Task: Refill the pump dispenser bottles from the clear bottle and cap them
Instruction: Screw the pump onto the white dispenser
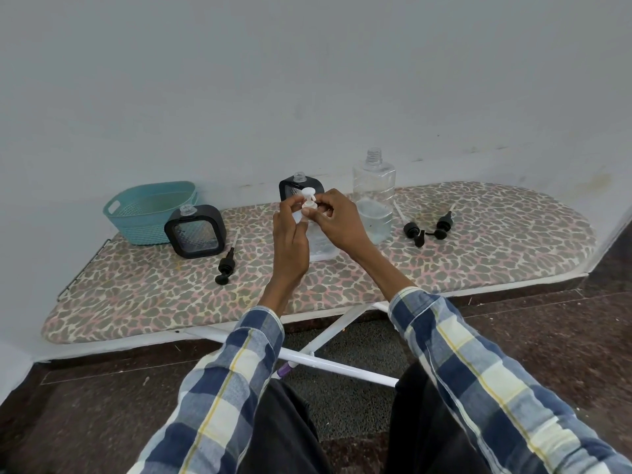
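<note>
1. Left hand (290, 230): fingers curled, thumb and fingertips gripping the neck area of a clear dispenser bottle (319, 246) that stands upright on the ironing board (478, 265) between the two hands.
2. Right hand (337, 222): fingers bent, pinching the collar of the white pump head (308, 200) seated on top of that bottle. Nozzle points up and slightly left, showing above both hands.
3. Whether the pump is screwed fully down cannot be told; the fingers hide the thread.
4. Bottle body only partly seen below the hands; clear, with liquid in its lower part.
5. Just right of the right hand, nearly touching its knuckles in view: tall clear bottle (374, 196), upright, uncapped, liquid in roughly its lower third.
6. Behind the hands, partly hidden by them: black square dispenser bottle (292, 186), open neck, no pump.
7. Left of the left hand, well apart: second black square dispenser bottle (195, 230), open neck, tilted slightly back.
8. Near that bottle, toward the person: one black pump (225, 265) lying flat on the board.
9. Right of the clear bottle: two black pumps (427, 230) lying side by side, tubes pointing away from the person.
10. Far left, beyond the second black bottle: teal plastic basket (147, 210).
11. Both forearms in blue-and-white checked sleeves (478, 364).
</note>
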Tool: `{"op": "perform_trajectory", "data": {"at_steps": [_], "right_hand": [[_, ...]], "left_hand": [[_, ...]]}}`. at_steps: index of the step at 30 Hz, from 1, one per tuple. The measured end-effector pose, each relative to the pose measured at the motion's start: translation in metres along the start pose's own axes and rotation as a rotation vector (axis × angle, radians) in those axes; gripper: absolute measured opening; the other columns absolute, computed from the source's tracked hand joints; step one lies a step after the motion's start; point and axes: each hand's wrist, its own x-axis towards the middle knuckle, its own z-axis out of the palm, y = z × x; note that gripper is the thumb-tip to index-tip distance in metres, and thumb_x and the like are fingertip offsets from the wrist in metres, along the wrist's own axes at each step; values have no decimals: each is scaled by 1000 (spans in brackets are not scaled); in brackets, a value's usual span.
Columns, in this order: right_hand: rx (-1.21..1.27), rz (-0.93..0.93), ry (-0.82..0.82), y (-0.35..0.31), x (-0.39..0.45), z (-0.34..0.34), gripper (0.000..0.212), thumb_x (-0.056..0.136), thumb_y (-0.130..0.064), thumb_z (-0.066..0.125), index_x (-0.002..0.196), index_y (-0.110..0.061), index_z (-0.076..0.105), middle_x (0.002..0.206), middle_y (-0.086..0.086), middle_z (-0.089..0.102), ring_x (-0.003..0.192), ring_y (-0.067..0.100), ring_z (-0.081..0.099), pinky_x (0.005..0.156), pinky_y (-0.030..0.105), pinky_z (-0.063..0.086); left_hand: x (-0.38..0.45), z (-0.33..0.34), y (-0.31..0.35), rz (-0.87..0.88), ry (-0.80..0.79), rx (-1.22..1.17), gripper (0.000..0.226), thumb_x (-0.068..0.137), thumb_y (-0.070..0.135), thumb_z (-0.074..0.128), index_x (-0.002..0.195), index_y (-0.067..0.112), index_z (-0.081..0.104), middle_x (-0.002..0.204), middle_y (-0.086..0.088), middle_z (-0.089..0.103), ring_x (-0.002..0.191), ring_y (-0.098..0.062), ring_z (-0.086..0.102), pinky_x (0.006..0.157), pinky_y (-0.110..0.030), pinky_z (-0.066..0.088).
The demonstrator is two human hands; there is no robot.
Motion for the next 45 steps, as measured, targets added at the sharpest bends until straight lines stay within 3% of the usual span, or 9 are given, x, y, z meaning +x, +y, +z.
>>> {"op": "perform_trajectory", "data": {"at_steps": [2, 4, 10, 16, 21, 33, 39, 42, 45], "right_hand": [[83, 18, -40, -3, -4, -7, 3, 99, -31, 73, 101, -29, 74, 98, -1, 65, 91, 16, 62, 84, 28, 48], [167, 67, -86, -7, -7, -11, 15, 103, -35, 65, 89, -34, 70, 96, -5, 61, 89, 10, 58, 84, 25, 45], [456, 222, -134, -7, -11, -23, 27, 107, -33, 50, 95, -18, 68, 94, -9, 66, 81, -3, 59, 81, 18, 44], [336, 188, -117, -7, -9, -16, 41, 100, -61, 52, 94, -25, 71, 110, 3, 70, 107, 15, 67, 96, 31, 46], [362, 161, -120, -9, -10, -16, 33, 99, -57, 55, 88, -31, 71, 105, 0, 67, 101, 10, 64, 92, 26, 43], [260, 125, -101, 0, -6, -10, 54, 107, -54, 53, 98, -4, 71, 106, 12, 64, 97, 14, 62, 86, 20, 44], [257, 115, -84, -7, -10, -10, 35, 107, -50, 56, 92, -25, 76, 92, -5, 62, 89, 4, 58, 83, 14, 43], [266, 152, -94, -8, -13, -15, 45, 107, -52, 54, 101, -13, 75, 107, 6, 68, 103, 13, 65, 92, 27, 47], [273, 153, -93, -14, -16, -25, 31, 107, -47, 58, 106, -23, 78, 114, 3, 71, 114, 17, 67, 100, 33, 50]], "left_hand": [[-2, 0, -2, 14, 3, 4, 42, 106, 8, 44, 144, 25, 50, 139, 17, 54, 134, -7, 47, 110, -24, 35], [-2, -1, -2, 20, -2, 13, 43, 107, 8, 45, 145, 27, 49, 139, 21, 54, 135, -9, 47, 112, -28, 36], [-1, 0, -3, 13, 5, 35, 41, 108, 13, 46, 144, 31, 50, 136, 33, 52, 132, -6, 46, 112, -34, 37], [0, 0, -3, 36, 24, 58, 39, 110, 10, 45, 142, 32, 50, 134, 36, 51, 128, -2, 46, 108, -29, 36], [0, 1, -4, 36, 29, 66, 37, 111, 12, 45, 142, 31, 50, 133, 41, 49, 128, -4, 47, 110, -34, 38], [-1, 1, -5, 28, 5, 50, 39, 110, 11, 44, 143, 33, 49, 136, 35, 49, 130, -1, 45, 109, -26, 36], [0, -1, -3, -6, -18, 32, 41, 109, 13, 44, 144, 34, 48, 138, 23, 52, 132, 1, 42, 106, -17, 32], [4, -4, -1, -33, -64, 67, 41, 110, 14, 43, 145, 34, 47, 138, 24, 50, 127, 0, 42, 110, -26, 35], [11, -15, 1, -47, -158, 177, 37, 114, 19, 42, 151, 22, 46, 142, 12, 46, 131, -8, 39, 111, -34, 34]]}}
